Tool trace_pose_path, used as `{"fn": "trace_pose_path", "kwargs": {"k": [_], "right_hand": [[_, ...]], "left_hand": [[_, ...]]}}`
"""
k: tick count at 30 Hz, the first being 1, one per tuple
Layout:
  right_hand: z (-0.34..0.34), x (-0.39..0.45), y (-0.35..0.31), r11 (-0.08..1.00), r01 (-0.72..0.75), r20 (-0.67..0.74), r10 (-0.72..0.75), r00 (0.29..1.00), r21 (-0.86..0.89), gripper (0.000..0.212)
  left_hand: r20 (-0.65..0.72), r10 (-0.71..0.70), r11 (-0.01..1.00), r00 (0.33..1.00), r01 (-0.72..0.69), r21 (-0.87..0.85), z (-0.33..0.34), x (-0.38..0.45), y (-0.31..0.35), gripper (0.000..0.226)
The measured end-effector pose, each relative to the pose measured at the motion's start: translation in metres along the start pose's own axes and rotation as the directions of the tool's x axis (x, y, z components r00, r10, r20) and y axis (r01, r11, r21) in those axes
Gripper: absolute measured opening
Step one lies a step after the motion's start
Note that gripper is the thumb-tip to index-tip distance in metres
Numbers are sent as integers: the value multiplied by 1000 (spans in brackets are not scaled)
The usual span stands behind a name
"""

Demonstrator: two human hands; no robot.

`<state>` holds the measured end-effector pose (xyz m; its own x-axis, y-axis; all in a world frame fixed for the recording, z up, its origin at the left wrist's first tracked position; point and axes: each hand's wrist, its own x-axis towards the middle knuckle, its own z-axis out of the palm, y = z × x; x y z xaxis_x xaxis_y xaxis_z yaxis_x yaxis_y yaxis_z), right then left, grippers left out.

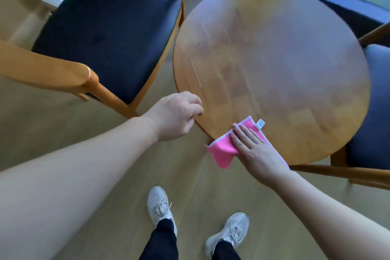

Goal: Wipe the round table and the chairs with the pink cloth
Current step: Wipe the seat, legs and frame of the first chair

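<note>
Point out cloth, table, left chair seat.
cloth point(221, 150), head view, pink fold at table edge
table point(274, 59), head view, bare middle of top
left chair seat point(105, 34), head view, cushion centre

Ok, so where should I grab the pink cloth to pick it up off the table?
Pinch the pink cloth at its drooping corner, from below the round table rim on the near side. That flap hangs free, while the right hand presses the rest flat.

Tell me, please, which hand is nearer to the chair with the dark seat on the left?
Left. The left hand rests curled at the round table's near edge, beside that chair; the right hand lies flat on the pink cloth, farther away.
</note>
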<state>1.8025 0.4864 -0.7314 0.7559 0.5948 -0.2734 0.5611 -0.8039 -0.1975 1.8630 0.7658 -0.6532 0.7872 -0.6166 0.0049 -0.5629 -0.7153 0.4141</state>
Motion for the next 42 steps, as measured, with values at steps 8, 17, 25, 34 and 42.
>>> {"fn": "trace_pose_path", "kwargs": {"k": [8, 17, 25, 34, 42], "right_hand": [[-130, -17, -1, 915, -136, -53, 168, 984, 380, 40], [-360, -20, -32, 838, -98, -237, 261, 936, 536, 40], [-496, -13, -81, 725, -330, -351, 615, 706, 604, 29], [-528, 45, -186, 205, -133, 59, 334, 941, 970, 53], [-576, 92, -172, -390, 327, -274, 186, 944, 861, 20]], "left_hand": [[476, -233, 941, 848, 320, -111, -70, 40, 66, 49], [195, -204, 789, 959, 279, -547, -270, 65, 128, 13], [-77, -170, 828, 982, 100, -552, -480, 48, 160, 20], [-123, -261, 684, 957, 94, -724, -565, 7, 133, 44], [-189, -311, 574, 931, 25, -819, -579, -8, 87, 25]]}}
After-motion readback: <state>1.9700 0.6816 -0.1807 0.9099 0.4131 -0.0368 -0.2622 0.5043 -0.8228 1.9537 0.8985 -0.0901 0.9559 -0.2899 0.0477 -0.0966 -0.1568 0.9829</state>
